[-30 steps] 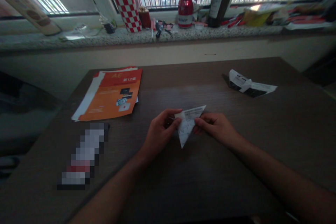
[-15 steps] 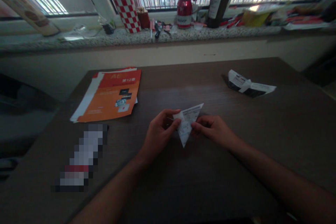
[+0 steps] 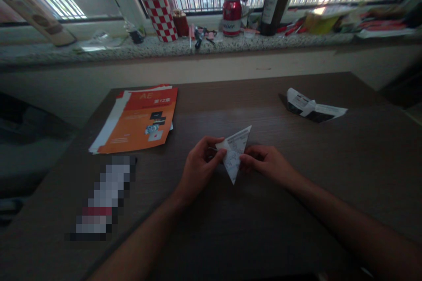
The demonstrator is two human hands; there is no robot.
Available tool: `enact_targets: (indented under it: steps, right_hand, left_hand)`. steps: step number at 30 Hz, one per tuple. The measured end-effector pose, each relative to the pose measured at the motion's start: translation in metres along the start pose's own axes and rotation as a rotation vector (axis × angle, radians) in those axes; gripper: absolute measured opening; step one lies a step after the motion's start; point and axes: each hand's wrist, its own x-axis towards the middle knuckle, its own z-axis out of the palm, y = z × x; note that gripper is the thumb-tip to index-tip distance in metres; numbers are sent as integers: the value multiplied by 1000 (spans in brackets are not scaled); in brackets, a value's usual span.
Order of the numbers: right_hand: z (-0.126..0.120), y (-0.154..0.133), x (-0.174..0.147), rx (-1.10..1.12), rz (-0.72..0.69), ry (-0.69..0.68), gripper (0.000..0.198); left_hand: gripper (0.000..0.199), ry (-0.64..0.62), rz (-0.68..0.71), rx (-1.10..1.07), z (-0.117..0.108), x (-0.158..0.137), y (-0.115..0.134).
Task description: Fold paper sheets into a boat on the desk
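Note:
Between my hands, above the table, is a piece of folded paper, white with printed text. It has a pointed triangular shape, one tip aimed down toward me and another up to the right. My left hand pinches its left corner, thumb on the near face. On the opposite edge, my right hand grips the paper between thumb and fingers. The fingertips behind the paper are hidden. Farther back on the right lies a folded paper boat, white with dark printed patches.
Orange booklets lie stacked at the back left. A blurred-out flat object rests left of my forearm. Along the windowsill stand a red can, a dark bottle, a red-and-white checkered container and loose clutter.
The folded paper has turned slightly counterclockwise in my fingers: its upper tip has shifted left and up, its lower tip a little right. Both hands stay nearly in place.

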Motion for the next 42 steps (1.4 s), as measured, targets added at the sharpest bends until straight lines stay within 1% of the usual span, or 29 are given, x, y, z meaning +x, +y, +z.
enact_targets:
  steps: [5, 13, 19, 23, 27, 32, 37, 42]
  right_hand:
    - [3, 1, -1, 49, 20, -68, 37]
    - [-1, 1, -1, -18, -46, -60, 37]
    - [0, 1, -1, 46, -8, -29, 34]
    - [2, 2, -2, 132, 55, -35, 30]
    - [4, 4, -3, 181, 104, -71, 31]
    - [5, 7, -2, 215, 111, -87, 32]
    - [3, 10, 0, 185, 103, -113, 33]
    - [1, 9, 0, 150, 88, -120, 29]
  left_hand:
    - [25, 7, -8, -27, 0, 0, 0]
    - [23, -33, 3, -71, 3, 1, -1]
    - [23, -27, -2, -117, 3, 1, -1]
    - [23, 8, -23, -137, 3, 0, -2]
    - [26, 27, -37, -140, 3, 0, -3]
    - [28, 26, -45, -121, 3, 0, -3]
    - [27, 10, -39, -120, 3, 0, -3]
    - [25, 5, -31, -154, 4, 0, -4]
